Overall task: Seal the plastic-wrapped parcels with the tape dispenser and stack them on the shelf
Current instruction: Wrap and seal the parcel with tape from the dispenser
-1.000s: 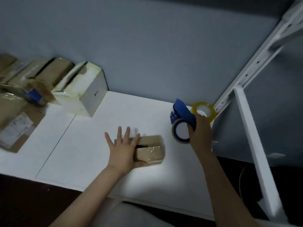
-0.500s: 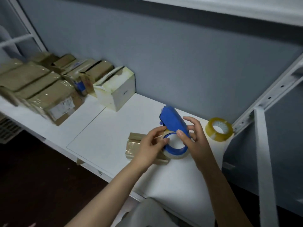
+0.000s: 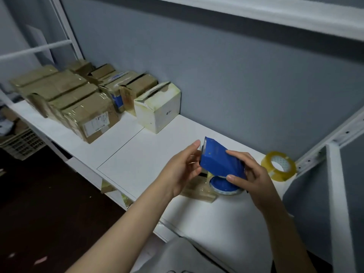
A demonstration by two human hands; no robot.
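The right hand (image 3: 254, 174) grips the blue tape dispenser (image 3: 220, 160) above a small wrapped parcel (image 3: 199, 191) on the white shelf (image 3: 137, 154). The left hand (image 3: 183, 168), grip loosely wide, touches the dispenser's front end. A yellowish tape roll (image 3: 278, 166) lies right of the dispenser; stacked parcels (image 3: 78, 101) sit far left.

Dim, cool, even indoor light. White shelf (image 3: 137, 154) is the brightest surface; floor under its front edge falls near black. Soft shadow under the hands. Faint sheen on wrapped parcels (image 3: 86, 113). Wide-angle bend in frame posts at edges. Slight softness overall.
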